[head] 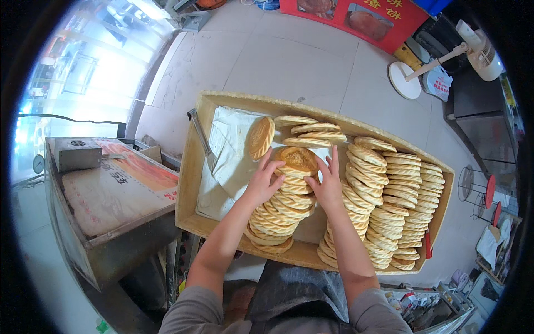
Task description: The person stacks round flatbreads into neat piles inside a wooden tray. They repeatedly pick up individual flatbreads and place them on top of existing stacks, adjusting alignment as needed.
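Observation:
Between my two hands is a round golden flatbread [297, 160] at the far end of a row of stacked flatbreads [280, 213]. My left hand [263, 183] grips its left edge, thumb and fingers on the rim. On the opposite edge is my right hand [327, 183], with some fingertips reaching toward the breads behind. A single tilted flatbread [261, 137] stands just beyond my left fingertips. Several loose flatbreads [313, 132] lie overlapped past my right hand. All of them are in a shallow wooden box [188, 183] partly lined with white cloth [223, 167].
More rows of flatbreads [363, 179] fill the box's right side. Metal tongs [203, 140] lean over its left wall. At left is a metal-sided counter [117, 196] with a printed top. A white fan [479, 54] stands on the tiled floor [292, 62], near a red sign [354, 18].

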